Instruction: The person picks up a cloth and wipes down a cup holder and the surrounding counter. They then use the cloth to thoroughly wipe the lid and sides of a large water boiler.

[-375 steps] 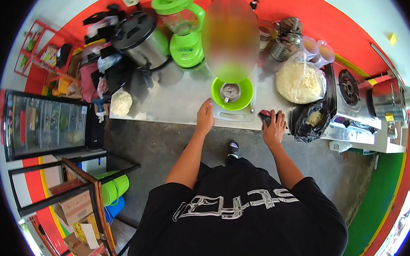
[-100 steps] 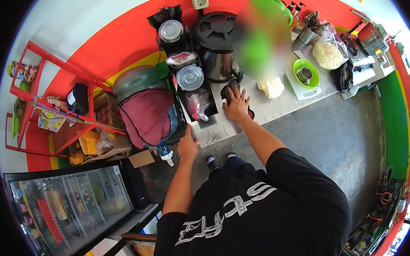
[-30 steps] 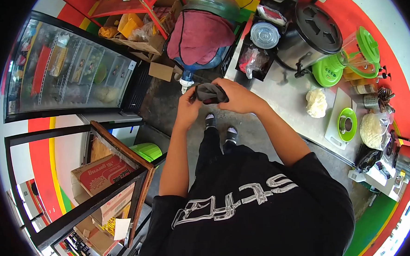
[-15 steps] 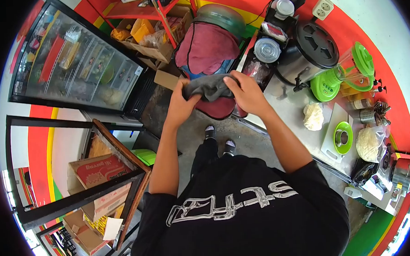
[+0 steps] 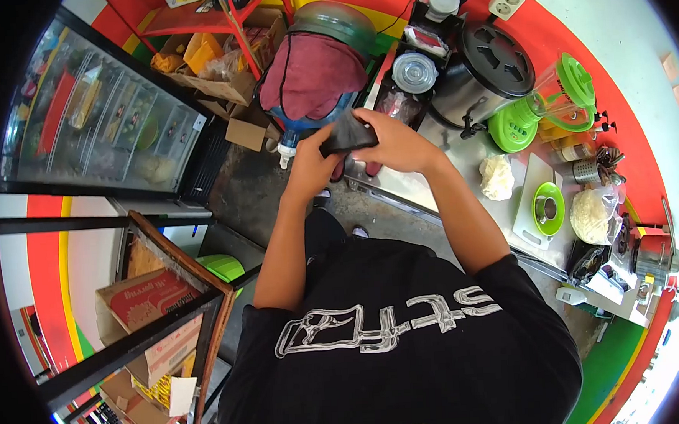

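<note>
A dark grey cloth [image 5: 348, 133], bunched into a compact folded bundle, is held in front of me between my two hands. My left hand [image 5: 312, 164] grips its left side with thumb and fingers. On the opposite side, my right hand [image 5: 399, 141] is closed around the cloth's right edge, the thumb at the near side. Just beyond the bundle, a maroon cloth [image 5: 317, 75] is draped over a blue water jug [image 5: 342, 109]. Something dark red shows in small bits under my hands, mostly hidden.
To the right, a steel counter [image 5: 459, 156] carries a lidded steel pot [image 5: 493, 62], a green blender [image 5: 515, 126], a bag of dough-like stuff [image 5: 497, 178] and a green bowl [image 5: 558, 200]. A glass-door fridge [image 5: 104, 117] and a wooden-edged rack [image 5: 225, 295] stand left.
The grey cloth has gone from loosely spread to a smaller folded bundle, and my hands have come closer together. The view has shifted, so the surroundings appear further left.
</note>
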`<state>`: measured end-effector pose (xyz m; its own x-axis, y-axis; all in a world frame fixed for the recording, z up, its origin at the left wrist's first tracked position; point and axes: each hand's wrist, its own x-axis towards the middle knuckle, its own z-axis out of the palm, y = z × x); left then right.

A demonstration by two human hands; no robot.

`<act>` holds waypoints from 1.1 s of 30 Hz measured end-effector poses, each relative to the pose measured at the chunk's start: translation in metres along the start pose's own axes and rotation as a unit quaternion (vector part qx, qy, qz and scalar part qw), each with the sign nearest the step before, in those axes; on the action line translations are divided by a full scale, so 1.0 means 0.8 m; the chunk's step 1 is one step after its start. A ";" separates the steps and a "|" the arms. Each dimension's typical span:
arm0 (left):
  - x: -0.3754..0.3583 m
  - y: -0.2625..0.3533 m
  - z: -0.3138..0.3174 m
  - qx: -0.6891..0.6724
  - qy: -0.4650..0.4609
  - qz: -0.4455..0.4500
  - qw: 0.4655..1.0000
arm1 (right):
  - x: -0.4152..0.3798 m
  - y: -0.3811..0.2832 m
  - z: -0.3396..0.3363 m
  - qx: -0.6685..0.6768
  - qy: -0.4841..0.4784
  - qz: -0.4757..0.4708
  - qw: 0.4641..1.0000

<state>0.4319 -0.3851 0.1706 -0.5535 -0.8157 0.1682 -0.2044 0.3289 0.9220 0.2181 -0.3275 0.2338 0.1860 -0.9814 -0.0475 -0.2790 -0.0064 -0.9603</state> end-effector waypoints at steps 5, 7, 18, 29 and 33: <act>0.048 0.009 -0.036 -0.044 -0.147 -0.052 0.987 | -0.009 -0.010 -0.054 -0.184 0.107 -0.055 0.976; 0.070 0.001 -0.057 -0.039 -0.187 -0.047 0.980 | -0.004 -0.024 -0.070 -0.141 0.177 -0.007 0.974; 0.164 -0.021 -0.088 -0.750 -0.166 -0.069 0.637 | 0.052 -0.054 -0.101 -0.140 0.435 -0.145 0.878; 0.257 -0.043 -0.152 -0.679 -0.249 -0.135 0.677 | 0.027 -0.002 -0.099 -0.294 0.566 0.002 0.770; 0.256 -0.058 -0.086 -0.366 -0.307 -0.183 0.859 | 0.027 0.026 -0.092 -0.193 0.562 0.055 0.802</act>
<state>0.3833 -0.6001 0.1861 -0.9278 -0.3220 -0.1882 -0.0169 -0.4678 0.8837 0.1472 -0.3630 0.2326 -0.7659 -0.5320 0.3610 -0.5477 0.2457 -0.7998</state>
